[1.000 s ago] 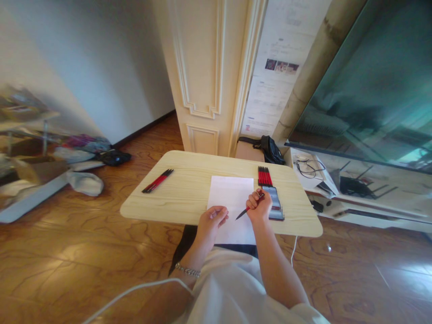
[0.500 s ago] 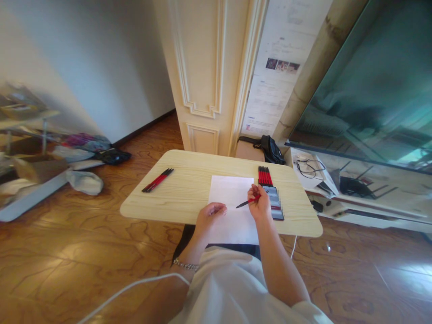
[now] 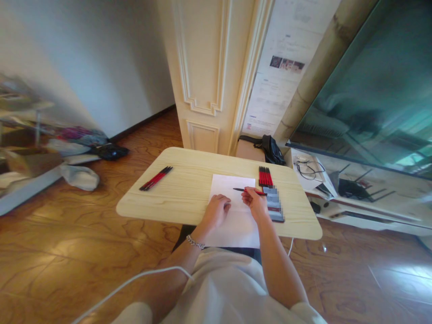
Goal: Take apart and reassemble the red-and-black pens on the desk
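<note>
A white sheet of paper [image 3: 232,189] lies on a small pale wooden table [image 3: 189,193]. My right hand [image 3: 254,202] is closed on a red and black pen [image 3: 248,191] whose tip points left over the sheet. My left hand [image 3: 218,209] rests knuckles up on the paper's left part, fingers curled, and I cannot see anything in it. A row of several red and black pens [image 3: 265,176] lies just right of the paper, with a dark flat pack [image 3: 274,204] beside my right hand. Two more pens [image 3: 156,178] lie at the table's left.
A cream panelled door [image 3: 205,76] stands behind the table. A black bag [image 3: 270,150] sits on the floor by it. At right is a low white shelf [image 3: 354,198] with cables under a glass panel. Clothes and clutter [image 3: 77,153] lie at left on the wooden floor.
My right hand moved forward over the paper and turned the pen from pointing down-left to lying nearly level. My left hand shifted onto the sheet and turned knuckles up.
</note>
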